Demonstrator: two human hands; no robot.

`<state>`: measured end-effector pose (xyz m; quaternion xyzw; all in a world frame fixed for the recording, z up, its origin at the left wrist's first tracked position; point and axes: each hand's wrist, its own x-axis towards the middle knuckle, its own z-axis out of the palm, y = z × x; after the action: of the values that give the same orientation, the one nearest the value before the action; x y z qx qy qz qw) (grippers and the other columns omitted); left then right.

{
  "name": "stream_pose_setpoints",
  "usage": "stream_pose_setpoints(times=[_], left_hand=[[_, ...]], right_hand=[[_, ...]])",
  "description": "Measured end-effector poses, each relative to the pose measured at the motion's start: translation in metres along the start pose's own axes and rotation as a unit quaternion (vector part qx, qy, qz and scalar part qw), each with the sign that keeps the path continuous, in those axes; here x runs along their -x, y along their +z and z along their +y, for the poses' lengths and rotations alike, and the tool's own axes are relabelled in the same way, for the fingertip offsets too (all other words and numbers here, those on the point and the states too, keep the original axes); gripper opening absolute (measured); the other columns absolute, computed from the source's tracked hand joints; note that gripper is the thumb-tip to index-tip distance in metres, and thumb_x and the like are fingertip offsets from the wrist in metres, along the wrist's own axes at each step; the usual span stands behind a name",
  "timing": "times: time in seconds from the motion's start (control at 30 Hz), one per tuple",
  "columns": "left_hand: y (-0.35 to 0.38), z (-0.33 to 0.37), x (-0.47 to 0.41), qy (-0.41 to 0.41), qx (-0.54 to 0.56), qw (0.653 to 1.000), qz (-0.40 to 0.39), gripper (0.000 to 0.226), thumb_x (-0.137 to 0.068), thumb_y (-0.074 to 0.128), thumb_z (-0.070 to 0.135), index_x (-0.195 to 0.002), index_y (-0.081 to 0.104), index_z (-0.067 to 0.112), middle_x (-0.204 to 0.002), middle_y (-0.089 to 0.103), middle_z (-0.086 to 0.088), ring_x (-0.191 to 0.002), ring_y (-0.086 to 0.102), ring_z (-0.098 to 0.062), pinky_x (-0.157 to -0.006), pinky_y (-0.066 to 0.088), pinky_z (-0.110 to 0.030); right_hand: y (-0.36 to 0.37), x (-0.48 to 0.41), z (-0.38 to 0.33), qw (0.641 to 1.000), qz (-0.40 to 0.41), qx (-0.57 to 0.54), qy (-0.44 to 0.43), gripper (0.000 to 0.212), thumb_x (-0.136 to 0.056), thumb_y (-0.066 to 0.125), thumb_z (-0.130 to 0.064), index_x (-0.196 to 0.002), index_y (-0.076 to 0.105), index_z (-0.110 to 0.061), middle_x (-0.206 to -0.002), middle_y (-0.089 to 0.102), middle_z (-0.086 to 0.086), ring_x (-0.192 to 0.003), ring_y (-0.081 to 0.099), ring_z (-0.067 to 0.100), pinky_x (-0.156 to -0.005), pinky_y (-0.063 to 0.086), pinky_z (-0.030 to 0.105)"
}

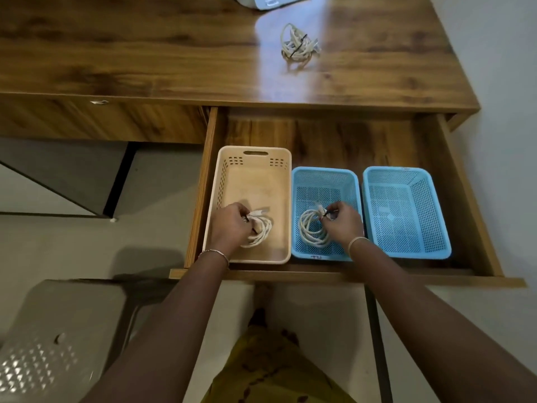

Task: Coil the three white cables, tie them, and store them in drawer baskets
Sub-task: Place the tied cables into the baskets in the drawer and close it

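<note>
Three baskets stand in the open drawer (334,132): a beige basket (252,175) at left, a blue basket (325,181) in the middle, another blue basket (406,210) at right with nothing in it. My left hand (229,226) pinches a coiled white cable (263,229) with a black tie low inside the beige basket. My right hand (343,222) pinches a second coiled white cable (312,228) inside the middle blue basket. A third coiled, tied white cable (297,46) lies on the desk top.
The wooden desk (145,53) spans the upper view, with a white object (261,1) at its far edge. A grey plastic stool (55,338) stands at lower left. A white wall runs along the right side.
</note>
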<state>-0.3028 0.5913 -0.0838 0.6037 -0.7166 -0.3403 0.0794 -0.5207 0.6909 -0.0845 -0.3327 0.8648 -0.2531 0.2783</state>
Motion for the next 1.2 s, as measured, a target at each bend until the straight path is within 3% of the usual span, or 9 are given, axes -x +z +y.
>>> stream_pose_setpoints(times=[0.1,0.2,0.33,0.43,0.57,0.67,0.9,1.0,1.2], left_hand=[[-0.001,-0.001,0.0,-0.004,-0.002,1.0,-0.019,0.034,-0.076,0.074,0.02,-0.108,0.068,0.011,-0.106,0.071,-0.007,-0.098,0.064,-0.021,-0.087,0.053,-0.032],[-0.006,0.004,0.0,-0.011,0.001,1.0,-0.024,0.045,-0.075,0.074,0.017,-0.118,0.063,0.011,-0.118,0.067,-0.007,-0.108,0.061,-0.022,-0.094,0.051,-0.034],[-0.021,0.024,-0.008,-0.023,0.005,1.0,-0.013,0.056,-0.072,0.077,0.024,-0.124,0.058,0.018,-0.131,0.057,-0.006,-0.125,0.049,-0.024,-0.102,0.044,-0.034],[-0.037,0.047,-0.023,-0.002,0.013,1.0,-0.004,0.052,-0.076,0.073,0.029,-0.124,0.057,0.017,-0.129,0.059,-0.004,-0.121,0.053,-0.021,-0.091,0.044,-0.027],[-0.06,0.088,-0.053,0.046,0.042,0.997,0.043,0.04,-0.079,0.068,0.034,-0.114,0.064,0.015,-0.116,0.066,-0.002,-0.109,0.06,-0.019,-0.091,0.049,-0.031],[-0.07,0.118,-0.088,0.09,0.036,0.993,0.072,0.034,-0.08,0.066,0.031,-0.111,0.065,0.016,-0.115,0.066,-0.003,-0.11,0.059,-0.021,-0.092,0.051,-0.036],[-0.071,0.163,-0.179,0.174,-0.035,0.983,0.045,0.036,-0.088,0.06,0.026,-0.123,0.059,0.022,-0.141,0.044,-0.001,-0.132,0.038,-0.02,-0.109,0.037,-0.037],[-0.068,0.169,-0.216,0.172,-0.051,0.984,0.022,0.037,-0.088,0.061,0.031,-0.124,0.059,0.024,-0.14,0.046,0.001,-0.131,0.039,-0.019,-0.109,0.036,-0.036],[-0.069,0.183,-0.264,0.159,-0.076,0.983,0.043,0.034,-0.083,0.064,0.041,-0.116,0.064,0.032,-0.134,0.051,0.008,-0.124,0.042,-0.018,-0.1,0.037,-0.032]], right_hand=[[-0.002,0.002,-0.002,1.0,-0.009,0.008,-0.002,0.032,-0.084,0.071,-0.026,-0.108,0.062,-0.007,-0.105,0.067,0.01,-0.098,0.062,0.025,-0.077,0.047,0.03],[-0.008,0.005,-0.009,1.0,-0.007,0.017,-0.017,0.048,-0.083,0.071,-0.029,-0.122,0.058,-0.005,-0.119,0.065,0.01,-0.104,0.061,0.023,-0.084,0.046,0.028],[-0.025,0.002,-0.033,0.996,0.076,-0.038,-0.015,0.048,-0.085,0.063,-0.031,-0.127,0.057,-0.008,-0.125,0.062,0.008,-0.111,0.059,0.022,-0.091,0.044,0.027],[-0.041,-0.016,-0.059,0.989,0.124,-0.078,-0.026,0.04,-0.086,0.06,-0.03,-0.119,0.061,-0.008,-0.118,0.064,0.008,-0.107,0.06,0.022,-0.089,0.044,0.028],[-0.062,-0.057,-0.099,0.983,0.142,-0.103,-0.058,0.036,-0.085,0.061,-0.029,-0.116,0.062,-0.01,-0.113,0.066,0.006,-0.106,0.06,0.022,-0.089,0.045,0.029],[-0.072,-0.097,-0.131,0.985,0.132,-0.085,-0.066,0.043,-0.085,0.063,-0.032,-0.12,0.059,-0.008,-0.118,0.064,0.009,-0.109,0.059,0.024,-0.089,0.043,0.028],[-0.073,-0.201,-0.187,0.998,0.018,-0.012,-0.053,0.08,-0.081,0.065,-0.049,-0.142,0.032,-0.009,-0.143,0.04,0.013,-0.129,0.044,0.031,-0.105,0.039,0.041],[-0.068,-0.239,-0.204,0.995,0.031,0.048,-0.08,0.088,-0.08,0.066,-0.05,-0.146,0.024,-0.011,-0.146,0.035,0.016,-0.131,0.041,0.034,-0.106,0.037,0.041],[-0.058,-0.291,-0.233,0.99,0.069,0.022,-0.121,0.095,-0.072,0.075,-0.047,-0.148,0.023,-0.023,-0.142,0.03,0.016,-0.131,0.036,0.035,-0.109,0.031,0.038]])
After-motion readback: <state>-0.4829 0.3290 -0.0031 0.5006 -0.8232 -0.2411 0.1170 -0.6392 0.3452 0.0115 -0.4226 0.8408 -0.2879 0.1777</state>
